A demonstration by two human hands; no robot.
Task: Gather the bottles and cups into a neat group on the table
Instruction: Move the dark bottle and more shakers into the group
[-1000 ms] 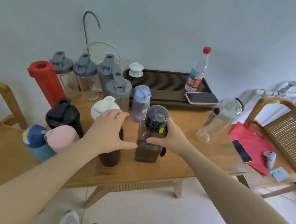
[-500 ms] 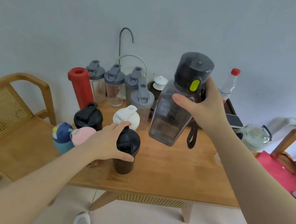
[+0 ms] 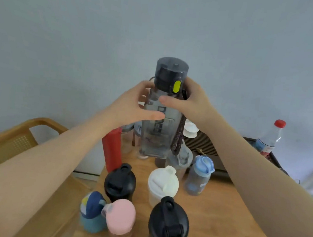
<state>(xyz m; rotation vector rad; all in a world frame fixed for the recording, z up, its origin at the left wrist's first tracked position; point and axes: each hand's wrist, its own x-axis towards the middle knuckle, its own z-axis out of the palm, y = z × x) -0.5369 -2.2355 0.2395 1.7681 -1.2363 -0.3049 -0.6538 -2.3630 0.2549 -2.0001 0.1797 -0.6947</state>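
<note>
A tall smoky-grey bottle (image 3: pixel 161 122) with a dark lid and yellow-green button is held upright in the air above the back of the wooden table (image 3: pixel 219 216). My right hand (image 3: pixel 193 102) grips its neck from the right. My left hand (image 3: pixel 132 106) wraps the body from the left. Below stand a red flask (image 3: pixel 111 148), two black shakers (image 3: pixel 120 182) (image 3: pixel 168 224), a white-lidded cup (image 3: pixel 162 185), a blue-capped bottle (image 3: pixel 199 175), a pink bottle (image 3: pixel 121 220) and a navy-and-teal bottle (image 3: pixel 91 211). Grey-lidded shakers behind the raised bottle are mostly hidden.
A dark slatted tray (image 3: pixel 206 144) lies at the back right, with a white lidded cup (image 3: pixel 190 130) and a red-capped water bottle (image 3: pixel 269 137) on it. A wooden cane chair (image 3: pixel 16 139) stands to the left of the table.
My right hand lifted the grey bottle higher and turned it upright. My left hand left the black shaker and took hold of the raised bottle. The view tilted upward.
</note>
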